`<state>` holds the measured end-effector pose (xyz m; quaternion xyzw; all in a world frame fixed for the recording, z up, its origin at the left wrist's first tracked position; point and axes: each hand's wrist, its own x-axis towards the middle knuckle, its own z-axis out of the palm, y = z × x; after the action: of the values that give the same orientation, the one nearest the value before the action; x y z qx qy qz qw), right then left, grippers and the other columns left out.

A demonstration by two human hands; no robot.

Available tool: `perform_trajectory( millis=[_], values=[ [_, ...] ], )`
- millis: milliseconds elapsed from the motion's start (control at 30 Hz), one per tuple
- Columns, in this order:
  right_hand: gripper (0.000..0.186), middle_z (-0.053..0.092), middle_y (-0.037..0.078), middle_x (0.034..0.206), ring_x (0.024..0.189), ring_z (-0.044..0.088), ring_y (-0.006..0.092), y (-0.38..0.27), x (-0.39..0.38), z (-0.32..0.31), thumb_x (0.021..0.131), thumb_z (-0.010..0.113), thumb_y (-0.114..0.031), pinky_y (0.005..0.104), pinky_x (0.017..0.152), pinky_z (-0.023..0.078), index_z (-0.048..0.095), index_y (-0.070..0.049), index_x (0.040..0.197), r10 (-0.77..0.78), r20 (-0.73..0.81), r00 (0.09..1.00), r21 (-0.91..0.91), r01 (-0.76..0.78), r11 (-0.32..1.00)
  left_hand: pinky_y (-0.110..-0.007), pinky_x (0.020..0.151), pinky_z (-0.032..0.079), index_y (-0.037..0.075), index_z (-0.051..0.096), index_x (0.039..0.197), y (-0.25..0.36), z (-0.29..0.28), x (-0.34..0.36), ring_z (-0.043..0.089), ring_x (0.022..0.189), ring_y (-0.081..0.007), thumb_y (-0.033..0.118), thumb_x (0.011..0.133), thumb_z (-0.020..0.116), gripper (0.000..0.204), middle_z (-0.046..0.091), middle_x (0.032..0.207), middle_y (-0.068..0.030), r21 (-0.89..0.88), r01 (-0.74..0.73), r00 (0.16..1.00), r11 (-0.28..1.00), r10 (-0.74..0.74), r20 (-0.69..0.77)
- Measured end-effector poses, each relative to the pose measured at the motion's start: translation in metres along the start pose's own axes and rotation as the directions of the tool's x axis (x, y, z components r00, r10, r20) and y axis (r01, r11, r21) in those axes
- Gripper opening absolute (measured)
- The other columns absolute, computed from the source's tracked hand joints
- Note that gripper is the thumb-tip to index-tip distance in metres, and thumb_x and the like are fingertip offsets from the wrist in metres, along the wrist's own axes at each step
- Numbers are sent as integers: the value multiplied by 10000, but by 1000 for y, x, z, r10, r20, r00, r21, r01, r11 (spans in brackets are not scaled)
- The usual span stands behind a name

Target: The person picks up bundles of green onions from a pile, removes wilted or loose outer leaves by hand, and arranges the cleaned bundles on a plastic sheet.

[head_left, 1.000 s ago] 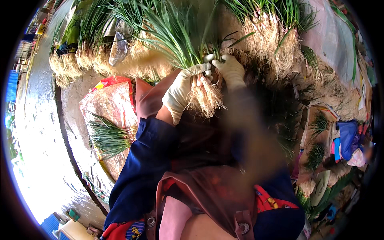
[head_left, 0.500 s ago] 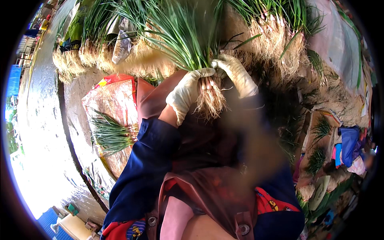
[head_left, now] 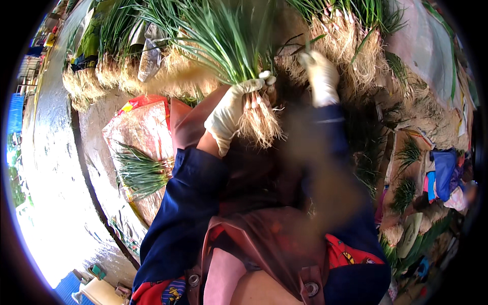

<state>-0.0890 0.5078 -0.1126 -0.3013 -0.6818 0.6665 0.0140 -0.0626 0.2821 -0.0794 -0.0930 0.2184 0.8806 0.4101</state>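
My left hand (head_left: 227, 111), in a whitish glove, is closed round a bunch of spring onions (head_left: 235, 53). Their long green leaves fan up and to the left, and pale roots hang below the fist. The gloved right hand (head_left: 322, 76) is apart from the bunch, to its right, close to a large heap of rooted spring onions (head_left: 338, 43). Its fingers are pinched together at the tips. A thin dark green strand shows just above them, but blur hides whether they grip it.
More spring onion bunches (head_left: 109, 68) line the far left. One small bunch (head_left: 142, 170) lies on red-edged plastic (head_left: 147, 109) beside my left arm. A pale plastic sheet (head_left: 419, 51) lies far right. A brown apron (head_left: 264, 234) covers my lap.
My right hand has left the bunch and moved up and right toward the heap. The left hand keeps its hold, having shifted slightly left with the bunch.
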Motion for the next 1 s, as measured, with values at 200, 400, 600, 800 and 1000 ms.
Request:
perform_trajectory(
  millis=[200, 400, 600, 800, 1000],
  values=[
    [452, 654, 138, 1026, 918, 642, 278, 19, -44, -45, 777, 648, -479, 361, 807, 480, 671, -98, 1019, 79, 101, 992, -984, 88, 152, -286, 725, 501, -20, 529, 1190, -5, 16, -7, 598, 841, -169, 116, 851, 576, 368, 628, 998, -69, 69, -63, 993, 996, 69, -92],
    [447, 655, 131, 1015, 933, 624, 309, 42, 1, 48, 785, 639, -457, 386, 830, 476, 636, -102, 1057, -247, 130, 960, -847, 237, 476, -269, 676, 522, -24, 493, 1240, -1, 15, -7, 619, 750, -133, 126, 842, 580, 433, 617, 906, -77, 207, -85, 991, 975, 62, 117],
    [176, 649, 32, 758, 572, 561, 73, 4, -29, 24, 817, 692, -203, 211, 554, 445, 651, -66, 919, -22, 356, 934, 29, 12, 999, -285, 596, 509, -37, 574, 1079, 10, -9, -9, 622, 728, -192, 32, 818, 584, 271, 647, 860, -124, 479, 15, 970, 878, 104, -220],
    [166, 679, 66, 830, 686, 607, 171, 20, -26, 33, 846, 651, -193, 310, 642, 478, 642, -36, 898, -224, 294, 929, -67, 254, 965, -293, 688, 504, -22, 560, 1097, -4, 21, 2, 633, 841, -214, -28, 795, 594, 304, 647, 984, -121, 309, 51, 979, 950, 14, -204],
    [205, 649, 37, 739, 668, 585, 132, 12, -24, 3, 901, 567, -219, 289, 612, 463, 605, -78, 757, -260, -126, 957, -104, 248, 963, -227, 667, 510, -52, 571, 1064, -12, 18, 11, 600, 821, -183, 60, 821, 566, 268, 640, 973, -123, 241, -33, 992, 970, 61, -108]
  ],
)
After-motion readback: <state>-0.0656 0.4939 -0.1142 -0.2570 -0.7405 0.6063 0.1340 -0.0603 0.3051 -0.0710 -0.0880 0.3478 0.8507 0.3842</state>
